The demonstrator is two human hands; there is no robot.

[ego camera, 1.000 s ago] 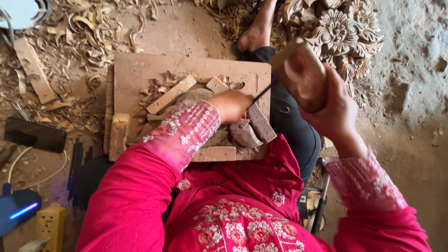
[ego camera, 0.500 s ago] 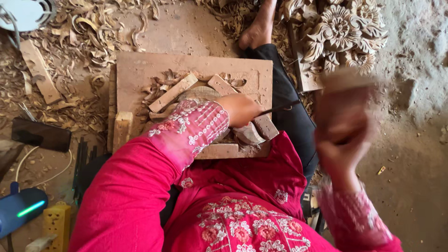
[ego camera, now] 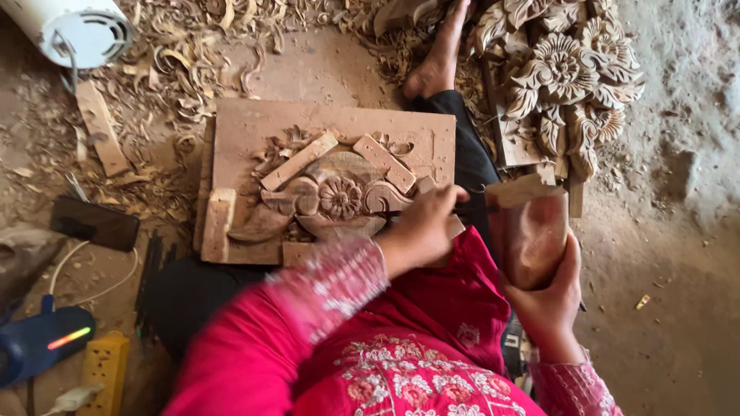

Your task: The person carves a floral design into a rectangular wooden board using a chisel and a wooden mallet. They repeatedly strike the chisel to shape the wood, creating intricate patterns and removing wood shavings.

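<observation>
Fingers on the left hand (ego camera: 422, 228) are curled tight around a thin chisel (ego camera: 472, 188), only a short dark bit of it pokes out past the knuckles, and the hand sits at the right edge of the carved flower piece (ego camera: 339, 196). Right hand (ego camera: 549, 296) has its fingers wrapped around the bottom of a chunky wooden mallet (ego camera: 529, 231), held upright just beside the left hand, close to the chisel end but I can't tell if they're actually touching. That carving, a round rosette with scrolls either side, lies in the middle of a flat wooden board (ego camera: 254, 127) and is boxed in by small wood blocks (ego camera: 298, 160) wedged around it. Board rests across the person's lap, pink embroidered sleeves at the bottom of the shot. Wood shavings (ego camera: 185, 62) all over the dirt floor above and left of the board, a finished stack of floral carvings (ego camera: 566, 73) up top right next to a bare foot (ego camera: 435, 65). Off to the left there's a dark phone (ego camera: 94, 223), a blue speaker (ego camera: 42, 343) with a glowing strip, and a yellow power strip (ego camera: 102, 370).
</observation>
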